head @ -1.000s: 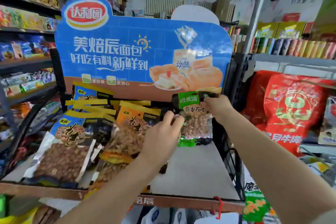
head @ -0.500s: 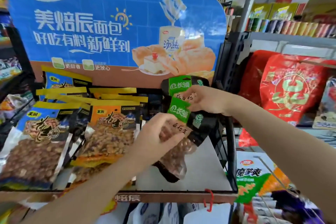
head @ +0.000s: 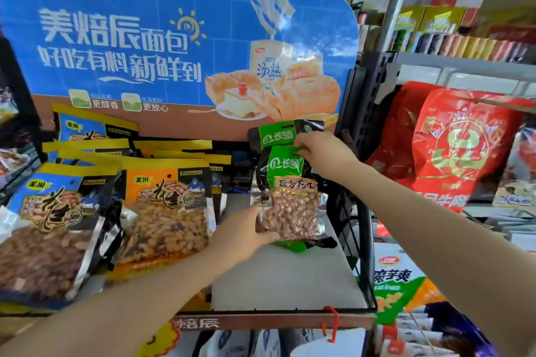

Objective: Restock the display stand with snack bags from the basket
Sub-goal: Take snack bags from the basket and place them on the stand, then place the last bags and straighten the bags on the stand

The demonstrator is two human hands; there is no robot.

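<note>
You stood the green peanut bag (head: 288, 197) upright on the stand's white shelf (head: 290, 278): right hand (head: 322, 153) pinched its top edge, left hand (head: 246, 233) gripped its lower corner to square it.

green-and-black peanut bag (head: 290, 197), orange bag (head: 171, 203), blue backboard (head: 174, 38)

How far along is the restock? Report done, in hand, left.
Done: blue bags and orange bags already fill the stand's left side, and one green bag stands at the back right. In hand: a second green bag, gripped by the left hand low and the right hand at its top. Left: bare white shelf in front. The basket is out of view.
</note>
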